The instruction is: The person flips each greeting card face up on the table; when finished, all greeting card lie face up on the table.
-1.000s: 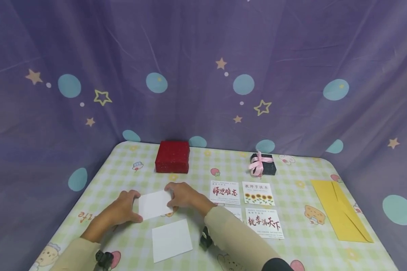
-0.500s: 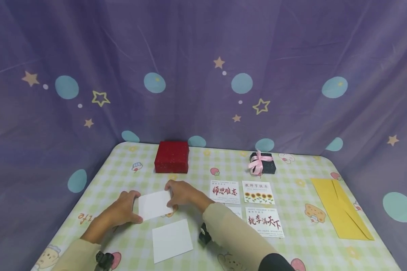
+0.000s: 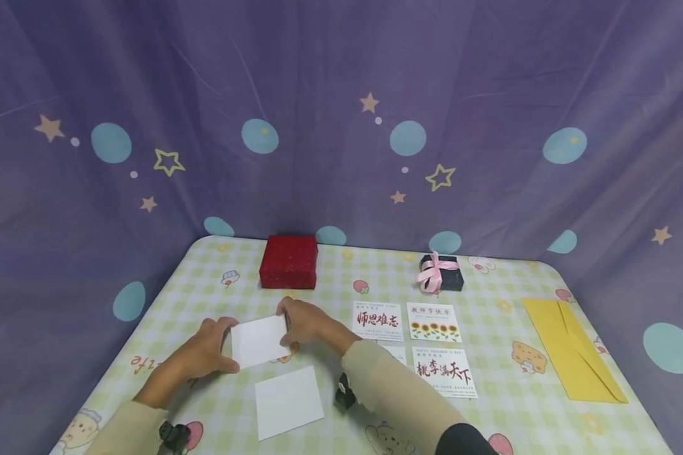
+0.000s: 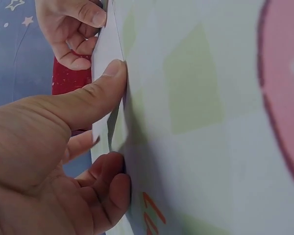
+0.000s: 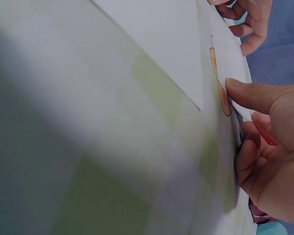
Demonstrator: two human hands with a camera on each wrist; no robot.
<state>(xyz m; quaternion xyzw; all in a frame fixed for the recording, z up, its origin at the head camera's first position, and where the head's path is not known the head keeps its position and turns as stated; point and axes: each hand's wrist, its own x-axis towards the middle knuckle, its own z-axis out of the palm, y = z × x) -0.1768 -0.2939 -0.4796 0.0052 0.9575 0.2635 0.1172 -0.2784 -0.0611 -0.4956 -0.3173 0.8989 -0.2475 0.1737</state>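
White blank paper card (image 3: 259,341) is pinched at both short edges, left hand (image 3: 200,355) with thumb on top and fingers curled under, right hand (image 3: 306,325) gripping the far edge, held just off the green-and-white checked tablecloth (image 3: 506,379). Right of the right fingers lie printed cards, one reading 师恩难忘 (image 3: 378,320), another 桃李满天下 (image 3: 444,373). A second plain white card (image 3: 288,402) sits just nearer than the fingers, purple star-print curtain (image 3: 341,114) behind.

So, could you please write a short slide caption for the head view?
Left hand and right hand hold a blank white rectangular paper card above the green checked tablecloth.
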